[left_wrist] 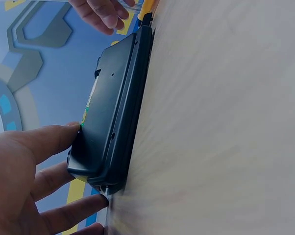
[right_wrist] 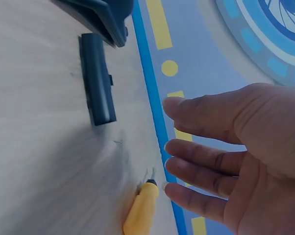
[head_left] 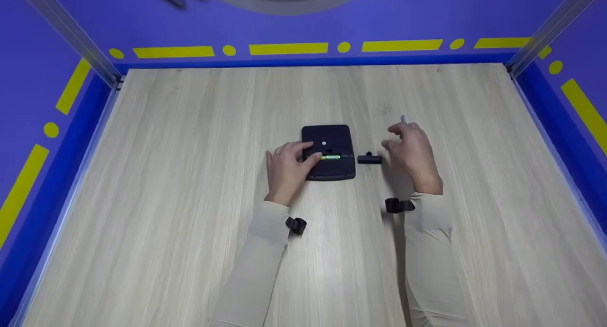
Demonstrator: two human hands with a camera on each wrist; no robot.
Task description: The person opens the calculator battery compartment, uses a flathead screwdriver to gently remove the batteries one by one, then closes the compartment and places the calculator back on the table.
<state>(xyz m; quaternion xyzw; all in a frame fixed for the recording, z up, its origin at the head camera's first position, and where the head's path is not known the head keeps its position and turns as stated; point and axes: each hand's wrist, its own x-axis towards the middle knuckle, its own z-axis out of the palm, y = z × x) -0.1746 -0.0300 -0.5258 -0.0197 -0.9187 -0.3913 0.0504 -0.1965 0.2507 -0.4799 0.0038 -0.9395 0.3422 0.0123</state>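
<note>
A flat black calculator-like device [head_left: 332, 170] lies on the table, its underside up. One green battery [head_left: 332, 157] sits in its narrow slot. My left hand [head_left: 289, 168] holds the device by its left side; the thumb rests on top beside the battery and the other fingers are at the edge. Just right of the device lies a small black battery cover [head_left: 369, 159] with a tab. Past that, my right hand [head_left: 413, 149] hovers with fingers loosely bent and nothing between them. A yellow-handled screwdriver [right_wrist: 141, 210] lies on the table near it in the right wrist view.
Light wood-grain table [head_left: 166, 199] surrounds the work. Blue panels [head_left: 294, 28] with yellow marks stand along the back and both sides. Small dark specks [head_left: 383, 110] show behind the cover. A thin bluish tip [head_left: 403, 118] pokes out beyond my right hand.
</note>
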